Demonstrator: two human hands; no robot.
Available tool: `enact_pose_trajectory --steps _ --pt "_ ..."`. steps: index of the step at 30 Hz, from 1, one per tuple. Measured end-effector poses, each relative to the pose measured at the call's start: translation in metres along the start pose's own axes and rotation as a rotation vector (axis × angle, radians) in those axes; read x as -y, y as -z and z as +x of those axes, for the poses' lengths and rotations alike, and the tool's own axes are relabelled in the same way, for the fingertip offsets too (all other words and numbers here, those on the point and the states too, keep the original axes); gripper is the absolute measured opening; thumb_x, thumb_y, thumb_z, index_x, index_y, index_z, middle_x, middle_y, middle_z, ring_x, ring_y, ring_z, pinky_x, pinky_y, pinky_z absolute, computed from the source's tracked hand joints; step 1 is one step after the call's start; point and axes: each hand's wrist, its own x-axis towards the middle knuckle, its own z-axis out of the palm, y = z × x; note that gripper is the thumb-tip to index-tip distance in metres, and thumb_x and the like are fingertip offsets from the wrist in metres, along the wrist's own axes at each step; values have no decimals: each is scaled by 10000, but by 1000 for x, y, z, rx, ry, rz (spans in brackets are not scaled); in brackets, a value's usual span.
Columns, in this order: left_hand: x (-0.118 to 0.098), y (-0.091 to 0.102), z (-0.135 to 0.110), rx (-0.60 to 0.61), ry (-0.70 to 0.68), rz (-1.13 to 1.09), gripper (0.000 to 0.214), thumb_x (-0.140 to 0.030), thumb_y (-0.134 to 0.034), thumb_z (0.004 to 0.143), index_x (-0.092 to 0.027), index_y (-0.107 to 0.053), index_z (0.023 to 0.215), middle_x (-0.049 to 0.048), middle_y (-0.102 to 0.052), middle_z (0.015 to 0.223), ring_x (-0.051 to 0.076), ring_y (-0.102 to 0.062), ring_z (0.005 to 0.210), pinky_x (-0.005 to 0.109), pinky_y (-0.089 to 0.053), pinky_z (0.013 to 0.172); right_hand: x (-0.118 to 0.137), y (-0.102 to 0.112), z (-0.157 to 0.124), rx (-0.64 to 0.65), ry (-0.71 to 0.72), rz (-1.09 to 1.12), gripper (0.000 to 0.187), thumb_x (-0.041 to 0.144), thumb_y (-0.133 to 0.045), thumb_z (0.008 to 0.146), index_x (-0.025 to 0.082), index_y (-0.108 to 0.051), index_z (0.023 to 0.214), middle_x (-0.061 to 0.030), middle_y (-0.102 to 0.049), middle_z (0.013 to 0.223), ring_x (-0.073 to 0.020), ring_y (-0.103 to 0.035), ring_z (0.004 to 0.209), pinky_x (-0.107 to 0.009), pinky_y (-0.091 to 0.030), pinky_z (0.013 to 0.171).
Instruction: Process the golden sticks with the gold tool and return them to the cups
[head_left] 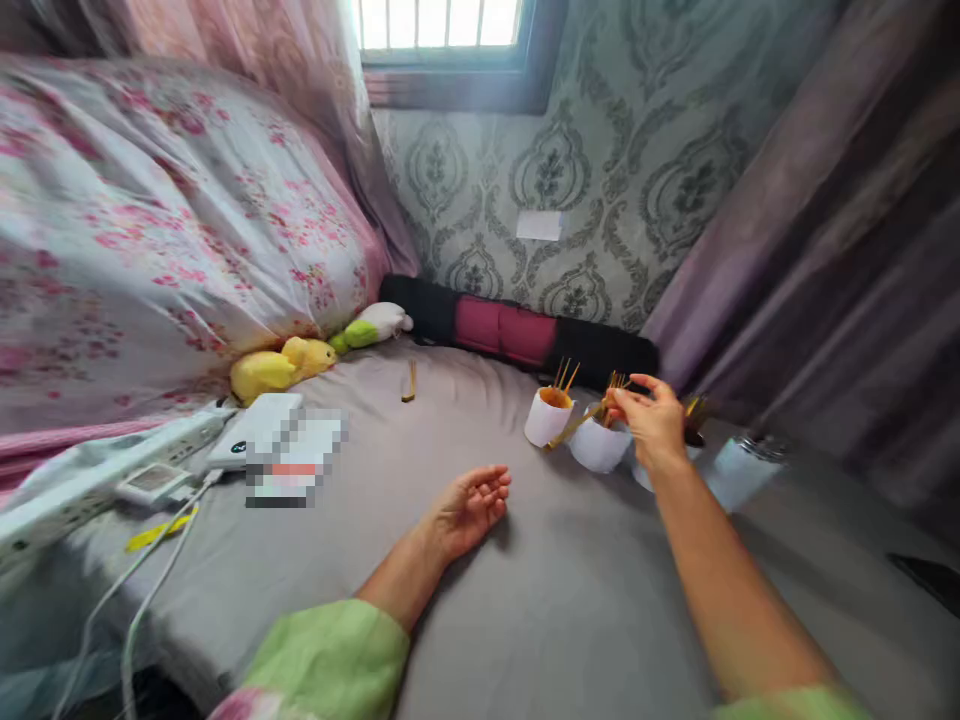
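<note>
My right hand (654,420) is pinched on one end of a thin golden-brown stick (574,425), which slants down to the left. Just below it, a white cup (598,450) holds several thin brown sticks. To the left stands another white cup (541,424) with an orange-brown inside and a few upright sticks. A third container (643,476) is partly hidden behind my right wrist, with sticks showing beyond it. My left hand (471,510) lies palm up on the grey sheet (517,620), fingers loosely curled and holding nothing.
A pale jar with a metallic top (744,472) stands right of the cups. Farther back lies a small bundle of sticks (409,382). On the left are a yellow plush toy (281,370), a power strip (120,470) and white cables (142,600). A black-and-maroon cushion (506,330) lines the wall.
</note>
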Motion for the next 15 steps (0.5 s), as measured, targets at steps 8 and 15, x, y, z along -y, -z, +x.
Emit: enact_pose_trajectory --steps 8,15 --pt "-10 5 2 18 -54 -83 109 -109 -579 709 -85 -584 816 53 -583 718 74 -533 559 174 -450 490 24 -4 39 -147 187 -100 363 137 -639 599 187 -484 924 49 -582 611 -77 -570 468 -160 -471 414" --pt "-13 12 4 58 -62 -114 139 -124 -569 725 -84 -575 858 58 -576 734 77 -531 573 177 -447 504 23 -14 65 -208 327 -216 333 141 -575 648 208 -458 952 50 -559 657 -81 -559 464 -195 -477 438"
